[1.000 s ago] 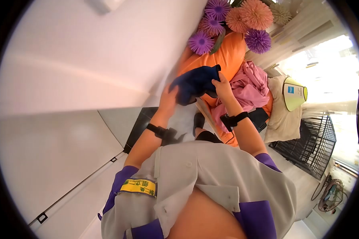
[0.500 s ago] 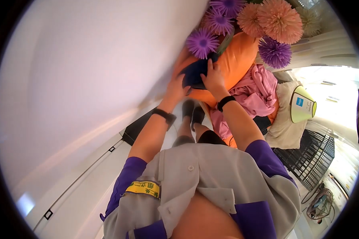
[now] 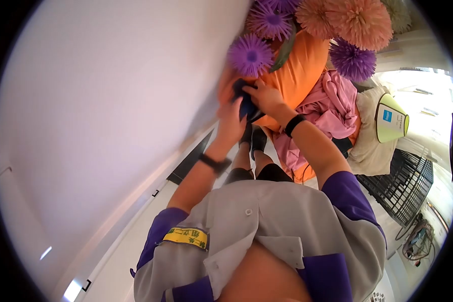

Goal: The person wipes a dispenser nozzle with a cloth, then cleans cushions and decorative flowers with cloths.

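Note:
A dark blue cloth [image 3: 245,106], bunched up and smaller than a cushion, is between my two hands over an orange satin-like covered surface [image 3: 299,63]. My right hand [image 3: 267,98] grips the cloth from the right, its fingers bent over the upper edge. On the left side my left hand [image 3: 230,123] holds the cloth's lower left part; its fingers are slightly blurred. A crumpled pink cloth [image 3: 332,105] lies just to the right of my right wrist.
Purple flowers [image 3: 250,55] and peach flowers [image 3: 358,22] stand above the orange surface. A white wall [image 3: 110,90] rises at left. To the right are a yellow-green lampshade-like object [image 3: 391,118], a beige cushion [image 3: 375,146], a black basket [image 3: 400,186] and coiled cables [image 3: 419,241].
The dark blue cloth has gone from spread flat to a more bunched shape. My hands have drawn closer together, the left one lower. The camera view has shifted slightly.

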Action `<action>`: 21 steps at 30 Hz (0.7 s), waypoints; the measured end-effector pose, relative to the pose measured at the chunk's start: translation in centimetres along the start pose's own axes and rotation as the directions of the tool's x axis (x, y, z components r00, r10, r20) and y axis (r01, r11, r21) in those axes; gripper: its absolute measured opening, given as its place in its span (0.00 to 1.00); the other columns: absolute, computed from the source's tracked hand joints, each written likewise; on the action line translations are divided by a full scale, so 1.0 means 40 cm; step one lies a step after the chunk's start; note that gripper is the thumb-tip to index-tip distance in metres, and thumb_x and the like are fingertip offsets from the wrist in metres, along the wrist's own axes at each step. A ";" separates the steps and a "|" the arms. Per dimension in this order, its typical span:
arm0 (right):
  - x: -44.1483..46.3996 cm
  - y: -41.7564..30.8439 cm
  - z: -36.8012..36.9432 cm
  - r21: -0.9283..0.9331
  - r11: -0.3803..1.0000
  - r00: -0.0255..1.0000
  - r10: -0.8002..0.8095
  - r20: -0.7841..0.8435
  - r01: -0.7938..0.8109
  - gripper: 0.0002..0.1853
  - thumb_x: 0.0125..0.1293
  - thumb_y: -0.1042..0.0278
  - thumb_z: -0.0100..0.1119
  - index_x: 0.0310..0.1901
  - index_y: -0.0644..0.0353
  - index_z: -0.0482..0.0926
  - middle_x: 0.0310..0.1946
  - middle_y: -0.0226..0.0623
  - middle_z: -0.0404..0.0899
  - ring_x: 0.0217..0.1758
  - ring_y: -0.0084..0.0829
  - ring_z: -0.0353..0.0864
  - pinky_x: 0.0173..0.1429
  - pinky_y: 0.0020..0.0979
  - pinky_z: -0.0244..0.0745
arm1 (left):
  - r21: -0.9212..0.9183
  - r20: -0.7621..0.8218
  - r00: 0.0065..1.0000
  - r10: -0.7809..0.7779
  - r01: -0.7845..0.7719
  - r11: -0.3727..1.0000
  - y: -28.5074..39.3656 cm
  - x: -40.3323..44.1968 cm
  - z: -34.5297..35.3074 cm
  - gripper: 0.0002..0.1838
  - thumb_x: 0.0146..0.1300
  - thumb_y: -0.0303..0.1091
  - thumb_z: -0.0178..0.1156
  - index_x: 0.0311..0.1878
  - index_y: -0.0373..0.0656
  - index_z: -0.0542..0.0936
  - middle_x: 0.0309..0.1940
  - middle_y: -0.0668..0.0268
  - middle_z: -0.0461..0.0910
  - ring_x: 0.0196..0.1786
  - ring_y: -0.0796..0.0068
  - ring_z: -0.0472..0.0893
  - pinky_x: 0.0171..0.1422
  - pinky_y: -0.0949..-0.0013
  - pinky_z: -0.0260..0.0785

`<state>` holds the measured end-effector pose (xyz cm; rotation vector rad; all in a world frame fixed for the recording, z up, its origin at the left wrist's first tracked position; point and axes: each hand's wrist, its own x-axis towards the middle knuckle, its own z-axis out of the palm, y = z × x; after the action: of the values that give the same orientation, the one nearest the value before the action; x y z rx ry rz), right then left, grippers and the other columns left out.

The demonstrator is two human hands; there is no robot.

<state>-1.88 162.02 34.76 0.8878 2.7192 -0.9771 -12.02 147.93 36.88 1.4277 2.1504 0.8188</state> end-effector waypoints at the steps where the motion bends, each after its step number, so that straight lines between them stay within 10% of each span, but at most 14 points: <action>1: 0.002 0.003 -0.014 -0.053 0.998 0.996 -0.022 -0.083 0.018 0.21 0.58 0.67 0.51 0.55 0.39 0.73 0.50 0.41 0.70 0.51 0.43 0.75 0.50 0.40 0.74 | 0.039 0.008 1.000 -0.019 0.018 0.999 0.004 0.035 0.010 0.27 0.53 0.27 0.62 0.58 0.42 0.68 0.56 0.48 0.67 0.55 0.46 0.70 0.57 0.56 0.65; 9: 0.024 0.071 -0.039 0.177 0.946 0.750 0.322 -0.577 -0.270 0.20 0.59 0.69 0.53 0.55 0.44 0.73 0.44 0.46 0.70 0.46 0.50 0.73 0.46 0.45 0.71 | 0.108 0.000 0.998 -0.056 0.056 0.993 -0.001 0.115 0.019 0.25 0.54 0.32 0.61 0.56 0.40 0.70 0.51 0.51 0.72 0.53 0.48 0.73 0.54 0.56 0.67; 14: 0.045 -0.023 0.047 0.115 0.928 0.888 0.373 -0.268 -0.355 0.21 0.60 0.65 0.49 0.57 0.48 0.70 0.45 0.51 0.72 0.44 0.51 0.76 0.46 0.46 0.73 | 0.172 -0.007 1.000 0.023 -0.022 0.985 -0.080 -0.001 0.059 0.22 0.57 0.35 0.58 0.53 0.35 0.71 0.43 0.48 0.76 0.47 0.46 0.76 0.50 0.55 0.68; 21: -0.041 -0.090 0.101 0.155 0.972 0.982 0.185 -0.035 -0.177 0.19 0.59 0.63 0.50 0.53 0.53 0.74 0.40 0.51 0.75 0.43 0.50 0.77 0.47 0.45 0.73 | -0.014 0.382 0.902 -0.200 0.222 0.975 -0.085 -0.123 0.014 0.22 0.56 0.32 0.58 0.53 0.33 0.70 0.42 0.44 0.76 0.46 0.43 0.74 0.50 0.54 0.67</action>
<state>-2.90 156.50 34.06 1.1780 2.5727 -1.1480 -12.07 142.50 34.32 1.1827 1.9222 0.4731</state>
